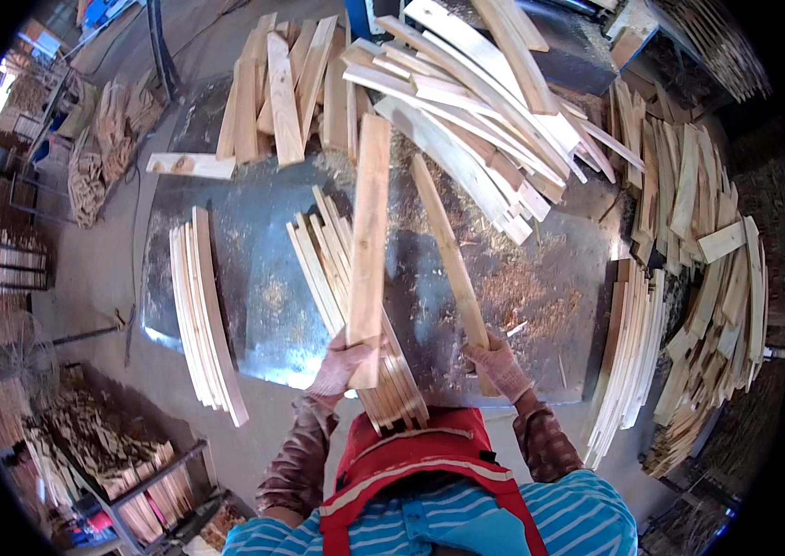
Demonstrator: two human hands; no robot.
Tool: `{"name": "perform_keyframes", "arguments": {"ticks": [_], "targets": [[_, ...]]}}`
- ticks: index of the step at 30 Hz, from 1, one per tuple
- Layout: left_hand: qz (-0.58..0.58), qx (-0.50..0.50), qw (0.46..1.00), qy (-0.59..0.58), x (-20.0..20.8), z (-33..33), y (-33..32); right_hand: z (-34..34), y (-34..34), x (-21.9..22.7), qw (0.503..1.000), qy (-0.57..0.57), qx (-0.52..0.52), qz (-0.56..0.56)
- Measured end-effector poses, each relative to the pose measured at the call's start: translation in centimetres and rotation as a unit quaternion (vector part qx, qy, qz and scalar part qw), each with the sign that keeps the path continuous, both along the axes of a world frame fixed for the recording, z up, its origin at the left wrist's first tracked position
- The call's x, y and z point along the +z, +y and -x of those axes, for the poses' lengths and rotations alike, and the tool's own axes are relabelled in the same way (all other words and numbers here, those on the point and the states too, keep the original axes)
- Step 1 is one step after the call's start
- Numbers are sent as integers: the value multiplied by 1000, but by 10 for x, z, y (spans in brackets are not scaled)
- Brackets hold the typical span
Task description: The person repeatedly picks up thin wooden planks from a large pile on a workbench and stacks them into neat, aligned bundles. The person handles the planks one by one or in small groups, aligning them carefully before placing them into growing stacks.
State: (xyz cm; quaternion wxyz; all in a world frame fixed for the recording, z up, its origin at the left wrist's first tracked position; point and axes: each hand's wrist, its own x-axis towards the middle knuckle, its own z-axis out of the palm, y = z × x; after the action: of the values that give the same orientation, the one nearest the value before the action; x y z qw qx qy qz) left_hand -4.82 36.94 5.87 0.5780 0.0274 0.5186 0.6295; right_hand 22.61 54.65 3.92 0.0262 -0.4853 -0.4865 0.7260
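Observation:
Two wooden slats are held up over a metal table [263, 255], one in each gloved hand. My left hand [341, 364] is closed round the lower end of a wide slat [370, 232], its broad face turned up. The lower end of a narrower slat [452, 255], tilted toward the upper left, sits in the grip of my right hand [499, 366]. Beneath and beside the wide slat lies a stack of thin slats [323, 269], reaching down to my red apron [411, 445]. The wide slat hides part of that stack.
Along the table's left edge lies a bundle of slats [202, 315]; another bundle [628, 347] is at its right edge. Loose slats [286, 93] and a big heap of pale slats [485, 102] cover the far side. Sawdust [540, 287] is scattered about. A wood pile [712, 278] rises farther right.

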Motion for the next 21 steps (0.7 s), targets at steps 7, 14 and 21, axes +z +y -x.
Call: {"name": "perform_keyframes", "arguments": {"ticks": [7, 14, 21], "targets": [[124, 191, 962, 152, -47, -27, -122, -135, -69, -16, 900, -232, 19, -368], [228, 266, 931, 104, -119, -52, -155, -365, -67, -122, 887, -335, -171, -266], [484, -107, 830, 255, -51, -27, -100, -379, 43, -60, 709, -677, 184, -65]]}}
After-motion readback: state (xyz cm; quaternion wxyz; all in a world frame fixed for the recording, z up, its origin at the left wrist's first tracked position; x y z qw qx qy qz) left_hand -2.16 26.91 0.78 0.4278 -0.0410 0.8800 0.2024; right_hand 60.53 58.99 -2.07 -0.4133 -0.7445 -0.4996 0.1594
